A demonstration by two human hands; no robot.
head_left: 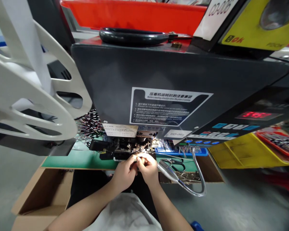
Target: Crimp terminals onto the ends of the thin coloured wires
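Observation:
Both of my hands meet at the front of a dark grey crimping press (106, 77), close under its metal tooling (132, 148). My left hand (125, 171) has its thumb and fingers pinched together. Beside it, touching at the fingertips, my right hand (148, 168) is pinched the same way. Whatever lies between the fingertips is too small and covered to name. A bendable lamp (168, 171) shines on the fingers from the right. Black-handled scissors (177, 163) rest on the green bench top (86, 160) to the right of my hands.
A large white reel (69, 86) stands at the left, with a bundle of wires (90, 125) behind it. Cardboard boxes (48, 192) sit below the bench. A blue tray (202, 152) and a yellow bin (227, 150) are at the right. A red tray (139, 16) stands behind the press.

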